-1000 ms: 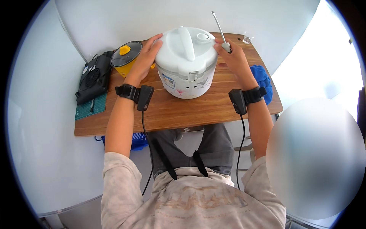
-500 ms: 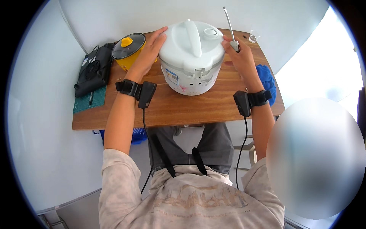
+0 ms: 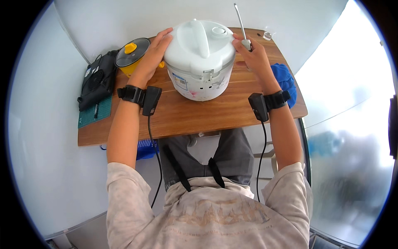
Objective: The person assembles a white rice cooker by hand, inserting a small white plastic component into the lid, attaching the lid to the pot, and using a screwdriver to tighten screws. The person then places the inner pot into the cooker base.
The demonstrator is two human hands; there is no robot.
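Observation:
A white rice cooker [image 3: 200, 45] with a domed lid and a floral pattern stands upright on the wooden table. My left hand [image 3: 154, 54] presses along its left side, fingers curved around the lid's edge. On the other side my right hand [image 3: 256, 57] touches the lid's right edge with its fingertips. That same hand holds a screwdriver [image 3: 239, 18], its metal shaft pointing up and away from me and its grey and black handle partly hidden by the fingers. The cooker's front latch area [image 3: 208, 76] faces me.
A yellow pot with a glass lid [image 3: 139, 50] is left of the cooker. Beyond it a black appliance [image 3: 94, 81] rests partly on a green cutting mat [image 3: 87, 117] with a pen [image 3: 96, 111]. Blue cloth [image 3: 286, 79] and a small clear cup [image 3: 268, 34] are at the right.
The view has shifted slightly, so the table and cooker appear a little further left. Both hands keep their places on the cooker. A blurred oval at lower right is gone.

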